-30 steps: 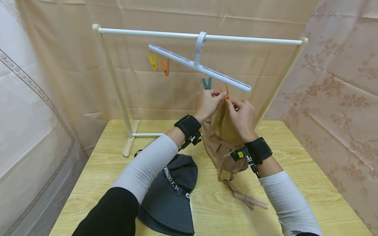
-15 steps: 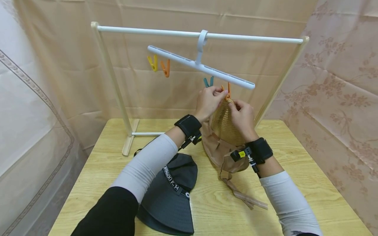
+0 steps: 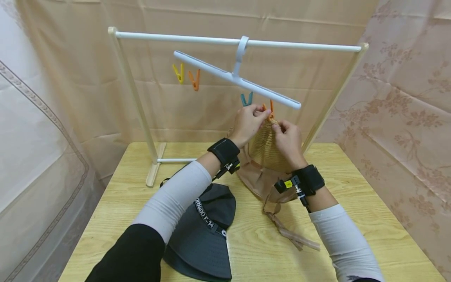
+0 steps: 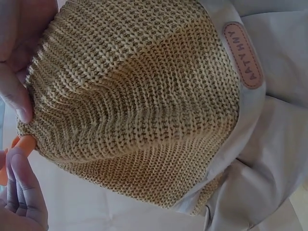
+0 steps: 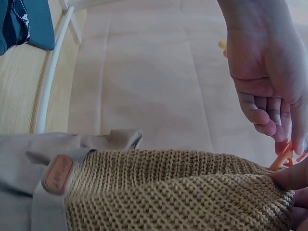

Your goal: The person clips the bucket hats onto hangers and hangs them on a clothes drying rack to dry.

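The tan woven straw hat with a beige fabric brim (image 3: 265, 150) hangs raised above the pale wooden table (image 3: 366, 219), its top edge lifted to the orange plastic clothes peg (image 3: 270, 110) near the right end of the white plastic hanger bar (image 3: 237, 79). The right hand (image 3: 289, 141) pinches the hat's top edge between thumb and fingertips, right at the peg. The left hand (image 3: 248, 124) has its fingers curled around the peg from the other side, thumb and fingers pressed on it; the left wrist view shows the orange peg (image 4: 14, 149) touching the hat's woven edge (image 4: 134, 106) between the two hands. A small oval tan label (image 4: 243, 55) sits on the hat where straw meets fabric, and the hat's beige ties (image 3: 292, 239) trail onto the table

Just left of the orange peg hangs a teal peg (image 3: 246, 99); a yellow peg (image 3: 178, 73) and a second orange peg (image 3: 194, 80) hang at the bar's raised left end. The hanger hooks over the white rail of a wooden-posted drying rack (image 3: 176, 38), tilted down to the right. A dark grey bucket hat with a lettered band (image 3: 204, 231) lies on the table under the left forearm. Beige cloth (image 3: 197, 105) drapes behind the rack
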Tool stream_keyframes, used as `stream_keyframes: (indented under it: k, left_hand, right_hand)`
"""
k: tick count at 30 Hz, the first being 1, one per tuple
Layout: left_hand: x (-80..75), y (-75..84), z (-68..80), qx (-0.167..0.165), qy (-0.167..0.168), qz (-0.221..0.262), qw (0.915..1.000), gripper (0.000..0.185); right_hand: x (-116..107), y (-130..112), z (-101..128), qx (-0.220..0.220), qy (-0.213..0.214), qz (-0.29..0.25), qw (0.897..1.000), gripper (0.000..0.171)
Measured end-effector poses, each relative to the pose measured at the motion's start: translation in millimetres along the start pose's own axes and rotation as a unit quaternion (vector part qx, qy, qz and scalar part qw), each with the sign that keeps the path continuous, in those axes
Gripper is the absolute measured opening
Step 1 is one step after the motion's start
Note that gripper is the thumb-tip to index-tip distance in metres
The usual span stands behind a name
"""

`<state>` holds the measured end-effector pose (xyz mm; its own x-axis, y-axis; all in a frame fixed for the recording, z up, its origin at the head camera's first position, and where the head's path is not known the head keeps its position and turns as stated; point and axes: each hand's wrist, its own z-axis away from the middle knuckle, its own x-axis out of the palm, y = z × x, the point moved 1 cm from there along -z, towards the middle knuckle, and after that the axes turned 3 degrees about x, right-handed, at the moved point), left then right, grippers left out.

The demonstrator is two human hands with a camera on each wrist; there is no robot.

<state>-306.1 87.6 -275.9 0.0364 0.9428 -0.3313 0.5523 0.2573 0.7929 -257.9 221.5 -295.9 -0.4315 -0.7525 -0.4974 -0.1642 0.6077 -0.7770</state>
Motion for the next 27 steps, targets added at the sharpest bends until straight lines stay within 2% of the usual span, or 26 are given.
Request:
stream_keyframes:
  k: [7, 11, 14, 18, 24, 27]
  left_hand:
    - [2.0, -4.7, 1.3, 0.001, -0.009, -0.003, 1.0, 0.027]
    - [3.0, -6.2, 3.4, 0.003, -0.02, -0.009, 0.9998, 0.028]
    - [3.6, -8.5, 5.7, 0.002, -0.029, -0.003, 0.9996, 0.028]
    - [4.1, -12.3, 8.9, -0.004, -0.034, -0.004, 0.9994, 0.028]
    - [2.4, -19.7, 13.1, -0.006, -0.034, -0.046, 0.9983, 0.028]
    - [-0.4, -25.8, 15.0, -0.009, -0.031, -0.048, 0.9983, 0.027]
  right_hand:
    - [-1.9, 3.4, 0.1, -0.002, 0.008, 0.005, 1.0, 0.031]
    - [-1.6, 8.7, -0.5, -0.052, 0.041, 0.032, 0.997, 0.03]
    - [-1.1, 12.5, 0.1, -0.096, 0.075, 0.061, 0.991, 0.026]
    - [-0.7, 16.8, 2.6, -0.117, 0.102, 0.088, 0.984, 0.024]
    - [5.0, 22.6, 5.3, -0.148, 0.107, 0.101, 0.978, 0.02]
    - [9.9, 26.0, 6.7, -0.158, 0.097, 0.109, 0.977, 0.019]
